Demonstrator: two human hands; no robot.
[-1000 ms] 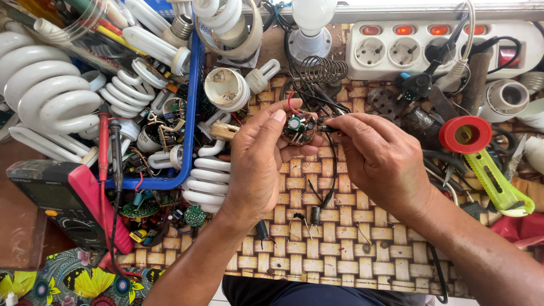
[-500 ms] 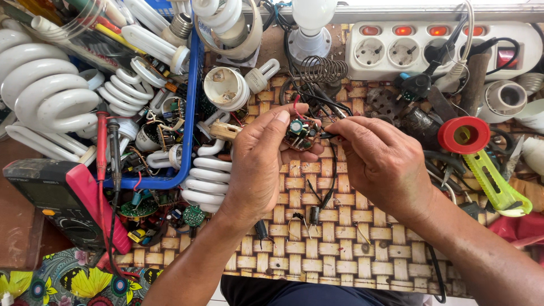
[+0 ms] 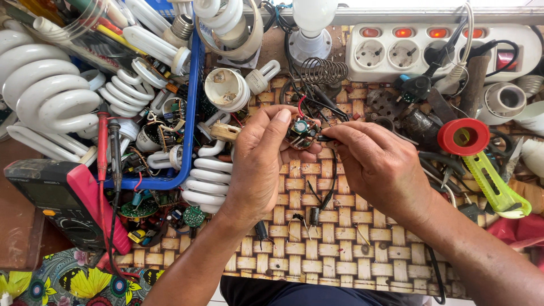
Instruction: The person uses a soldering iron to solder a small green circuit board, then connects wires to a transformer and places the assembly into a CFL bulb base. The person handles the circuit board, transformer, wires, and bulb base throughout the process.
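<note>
The table (image 3: 351,255) is covered by a woven cane mat, crowded on every side but bare at its middle, which gives the hands room to work; at nine to eleven o'clock lies a heap of white spiral lamp tubes (image 3: 48,93), some spilling over a blue plastic basket (image 3: 190,113) that seems to keep the spent parts together; at one o'clock a white power strip (image 3: 396,54) with lit red switches sits along the far edge, plugs and black leads running down from it, close enough to feed a tool; at eight o'clock a multimeter (image 3: 62,204) with a red side rests with its probes laid beside it, within easy reach of the left arm; at three o'clock a red tape roll (image 3: 463,136) lies next to a green-handled tool (image 3: 493,184). The left hand (image 3: 260,161) is raised just above the mat's centre, fingers narrowed around a small round circuit board (image 3: 299,129), tilting its component side up to the eye; the right hand (image 3: 379,164) meets it from three o'clock, fingers pinched on a thin dark piece at the board's edge, though what exactly they grip I cannot tell; loose black components (image 3: 313,216) lie on the mat at six o'clock.
</note>
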